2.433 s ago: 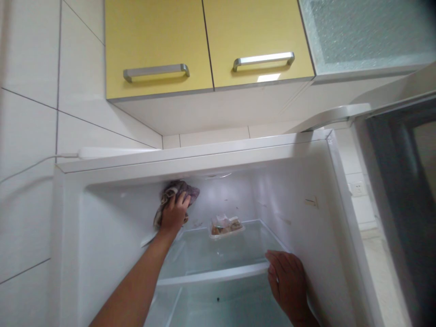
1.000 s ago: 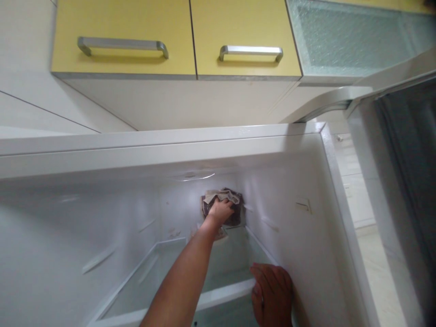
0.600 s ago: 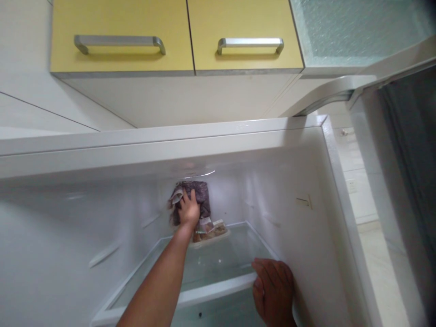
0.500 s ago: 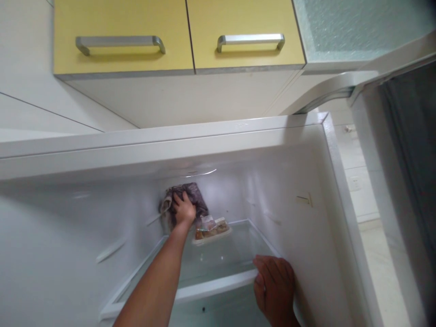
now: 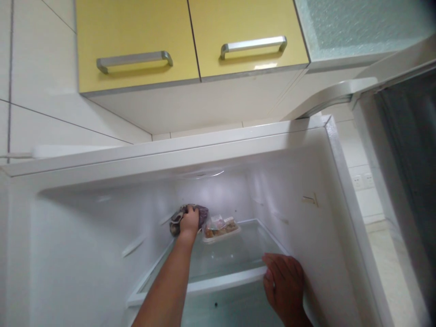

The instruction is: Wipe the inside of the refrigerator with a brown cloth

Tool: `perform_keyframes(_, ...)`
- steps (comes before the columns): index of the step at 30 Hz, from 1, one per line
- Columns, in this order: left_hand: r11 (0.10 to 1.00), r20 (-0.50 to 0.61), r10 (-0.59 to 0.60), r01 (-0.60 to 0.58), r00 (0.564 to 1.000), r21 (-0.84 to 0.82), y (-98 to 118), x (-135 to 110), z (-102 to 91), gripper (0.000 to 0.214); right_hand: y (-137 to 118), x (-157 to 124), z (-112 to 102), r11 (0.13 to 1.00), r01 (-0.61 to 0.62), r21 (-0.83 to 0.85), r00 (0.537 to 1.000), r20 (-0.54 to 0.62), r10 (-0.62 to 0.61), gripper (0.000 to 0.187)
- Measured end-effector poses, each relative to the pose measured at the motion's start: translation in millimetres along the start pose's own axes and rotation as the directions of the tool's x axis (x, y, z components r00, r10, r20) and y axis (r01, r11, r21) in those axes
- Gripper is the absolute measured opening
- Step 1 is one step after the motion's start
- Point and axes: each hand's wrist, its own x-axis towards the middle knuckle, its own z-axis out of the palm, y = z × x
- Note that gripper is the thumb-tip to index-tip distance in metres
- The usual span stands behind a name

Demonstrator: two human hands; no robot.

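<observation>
My left hand [image 5: 190, 221] reaches deep into a fridge. Its fingers are closed on a dark, purplish patterned cloth or bag [image 5: 201, 213], bunched up at the back left of the upper glass shelf; part of it is hidden under the hand. Just right of it sits a clear-wrapped food tray [image 5: 222, 230] with brownish pieces inside and small packets on top. At the right end of the shelf's white front edge [image 5: 226, 280], my right hand [image 5: 285, 282] has its fingers bent against the edge, its grip partly hidden.
White fridge walls [image 5: 85, 254] with moulded shelf ribs [image 5: 132, 247] surround both arms. The fridge door [image 5: 405, 150] stands open at right. Yellow cabinets [image 5: 136, 32] with metal handles hang above the fridge top.
My left hand has pressed lower with the dark cloth or bag, which now looks flatter and more bunched. The camera view has shifted slightly. My right hand stays at the shelf edge.
</observation>
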Motion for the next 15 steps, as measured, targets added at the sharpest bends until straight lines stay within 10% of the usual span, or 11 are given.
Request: perform_keyframes(15, 0.983, -0.203, -0.117, 0.084, 0.972, -0.163, -13.4, 24.2, -4.3, 0.063, 15.8, -8.5, 5.4, 0.991, 0.12, -0.059, 0.993, 0.006, -0.12, 0.025)
